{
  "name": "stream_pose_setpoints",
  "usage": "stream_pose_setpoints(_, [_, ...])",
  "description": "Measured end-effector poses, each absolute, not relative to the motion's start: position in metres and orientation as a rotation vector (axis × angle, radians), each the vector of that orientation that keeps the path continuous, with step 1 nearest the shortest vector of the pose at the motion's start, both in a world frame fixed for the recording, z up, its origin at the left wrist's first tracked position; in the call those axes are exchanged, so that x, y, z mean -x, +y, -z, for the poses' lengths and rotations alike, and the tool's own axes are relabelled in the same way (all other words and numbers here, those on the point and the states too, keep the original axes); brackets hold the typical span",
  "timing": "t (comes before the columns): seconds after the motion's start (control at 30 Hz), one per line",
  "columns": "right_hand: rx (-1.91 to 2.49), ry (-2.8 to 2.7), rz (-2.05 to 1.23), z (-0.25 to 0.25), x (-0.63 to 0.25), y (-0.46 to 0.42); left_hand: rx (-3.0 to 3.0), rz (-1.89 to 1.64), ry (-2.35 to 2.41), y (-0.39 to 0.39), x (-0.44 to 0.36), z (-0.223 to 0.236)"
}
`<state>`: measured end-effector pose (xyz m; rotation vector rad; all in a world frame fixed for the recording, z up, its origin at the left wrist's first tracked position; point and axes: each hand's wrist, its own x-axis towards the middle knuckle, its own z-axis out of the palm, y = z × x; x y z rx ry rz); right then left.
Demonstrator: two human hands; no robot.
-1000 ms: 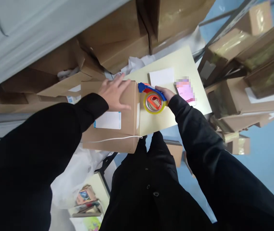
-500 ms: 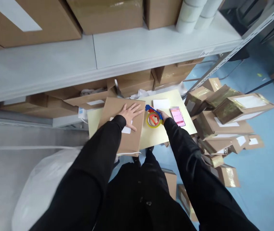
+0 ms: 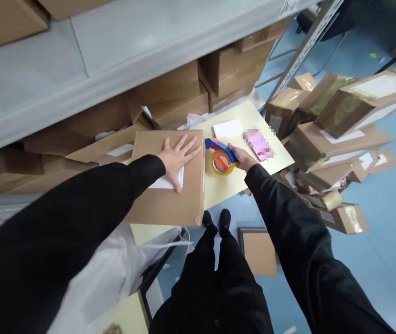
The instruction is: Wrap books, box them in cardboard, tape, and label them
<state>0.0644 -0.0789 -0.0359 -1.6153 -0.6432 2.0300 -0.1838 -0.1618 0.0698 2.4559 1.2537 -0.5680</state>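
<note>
My left hand [image 3: 178,160] lies flat with spread fingers on top of a closed cardboard box [image 3: 163,206], partly over a white label [image 3: 165,182]. The box rests on a pale yellow board [image 3: 215,195]. To its right, my right hand [image 3: 241,157] grips the blue handle of a tape dispenser [image 3: 222,160], which has a red-orange hub and a roll of yellowish tape. The dispenser's head is close to the box's right edge; whether they touch I cannot tell. Beyond the dispenser lie a white slip stack [image 3: 227,129] and a phone [image 3: 258,144] with a pink screen.
A grey metal shelf [image 3: 131,37] runs above the board, with open cardboard boxes [image 3: 170,93] beneath it. Taped parcels [image 3: 351,144] are piled on the blue floor at the right. White plastic sheeting [image 3: 103,273] hangs at lower left, and a flat carton [image 3: 258,253] lies near my feet.
My view has shifted and tilted. The box now sits more squarely, its right edge nearer upright in view. My left hand stays flat on it, and my right hand still holds the tape dispenser beside it.
</note>
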Motion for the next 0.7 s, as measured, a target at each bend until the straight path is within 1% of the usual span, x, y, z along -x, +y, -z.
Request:
stream_pose_setpoints(0.1, [1.606, -0.679, -2.072, 0.038, -0.071, -0.076, -2.433, 0.576, 1.227, -0.189, 0.179, -0.086])
stream_pose_setpoints(0.17, [1.568, -0.665, -2.137, 0.038, -0.074, -0.075, -2.446, 0.527, 1.271, -0.197, 0.178, -0.088])
stream_pose_setpoints(0.3, [1.543, -0.618, -2.228, 0.043, -0.075, -0.077, -2.455, 0.514, 1.288, -0.182, 0.182, -0.069])
stream_pose_setpoints(0.43, [1.496, -0.558, -2.245, 0.055, -0.071, -0.088, -2.37, 0.509, 1.368, -0.168, 0.185, -0.049])
stream_pose_setpoints(0.57, [1.46, -0.502, -2.254, 0.065, -0.079, -0.119, -2.32, 0.508, 1.398, -0.171, 0.184, -0.047])
stream_pose_setpoints(0.7, [1.406, -0.467, -2.29, 0.068, -0.103, -0.173, -2.292, 0.505, 1.428, -0.177, 0.178, -0.05])
